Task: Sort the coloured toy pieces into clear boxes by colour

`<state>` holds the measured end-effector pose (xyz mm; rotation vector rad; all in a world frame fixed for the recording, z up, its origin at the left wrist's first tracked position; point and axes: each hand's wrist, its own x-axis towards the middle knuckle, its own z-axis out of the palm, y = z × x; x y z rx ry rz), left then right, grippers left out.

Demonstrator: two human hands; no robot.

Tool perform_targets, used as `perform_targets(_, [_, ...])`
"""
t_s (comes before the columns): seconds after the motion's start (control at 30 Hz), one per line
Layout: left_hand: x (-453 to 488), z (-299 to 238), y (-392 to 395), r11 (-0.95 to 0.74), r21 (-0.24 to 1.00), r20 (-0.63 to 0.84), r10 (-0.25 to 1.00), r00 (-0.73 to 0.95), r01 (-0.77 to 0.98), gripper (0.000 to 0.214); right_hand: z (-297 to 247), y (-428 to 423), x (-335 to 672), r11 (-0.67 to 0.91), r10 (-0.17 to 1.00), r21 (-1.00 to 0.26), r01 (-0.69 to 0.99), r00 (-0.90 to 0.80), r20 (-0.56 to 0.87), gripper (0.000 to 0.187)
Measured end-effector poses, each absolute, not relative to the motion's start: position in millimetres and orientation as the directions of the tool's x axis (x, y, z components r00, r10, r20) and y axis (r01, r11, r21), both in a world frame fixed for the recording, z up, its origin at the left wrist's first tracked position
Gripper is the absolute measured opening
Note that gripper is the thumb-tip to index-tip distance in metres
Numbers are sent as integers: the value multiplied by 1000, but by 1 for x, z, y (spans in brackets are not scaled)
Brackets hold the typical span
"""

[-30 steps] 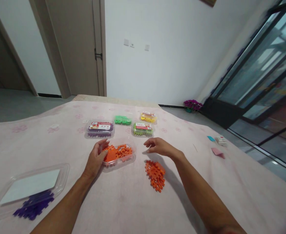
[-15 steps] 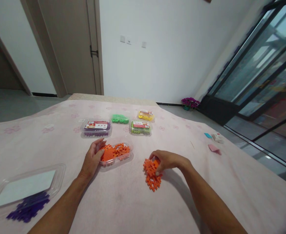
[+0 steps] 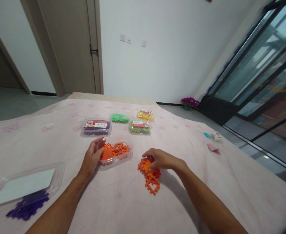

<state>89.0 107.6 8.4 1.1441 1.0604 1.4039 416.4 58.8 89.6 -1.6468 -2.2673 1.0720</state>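
Observation:
My left hand (image 3: 92, 156) is wrapped round the left end of a clear plastic box (image 3: 115, 161), thumb over its rim. Inside lie orange notched interlocking pieces (image 3: 121, 149). To the right of the box, my right hand (image 3: 161, 158) pinches an orange interlocking piece (image 3: 145, 165), palm down. Beneath its fingers, more orange pieces (image 3: 153, 186) lie in a loose, overlapping heap on the pink floral cloth (image 3: 118, 201). The fingers partly cover the heap, so I cannot tell whether more than one piece is gripped.
Behind stand lidded boxes of purple (image 3: 96, 127), lime (image 3: 140, 127), green (image 3: 119, 118) and yellow (image 3: 145, 115) pieces. A clear lid (image 3: 60, 175) with a white card and purple pieces (image 3: 28, 206) lies front left. Pink paper (image 3: 213, 149) and a white packet (image 3: 216, 137) lie right.
My right hand has shifted slightly left, bringing an orange piece left across the heap. The heap has spread out a little. My left hand stays on the box.

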Motion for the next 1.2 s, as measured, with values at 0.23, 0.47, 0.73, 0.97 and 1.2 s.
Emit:
perform_targets(0.23, [88,0,111,-124,976,114,991,-63,-178,50,78,64,402,261,868,-465,846,-416,-271,46])
perform_targets(0.47, [90,6,109,-125,973,111,991,-78,-196,50,78,82,395,-40,921,-892,450,-329,-208,26])
perform_targets(0.73, [93,8,107,-125,974,108,989,-99,-191,49,98,139,346,56,962,-965,258,-271,-16,32])
perform_targets(0.97, [83,10,110,-140,979,112,977,-181,-151,48,88,154,345,192,981,-796,574,-145,132,29])
perform_targets(1.2, [73,9,117,-107,992,82,954,-288,-73,50,73,35,386,529,822,-584,616,-543,171,86])
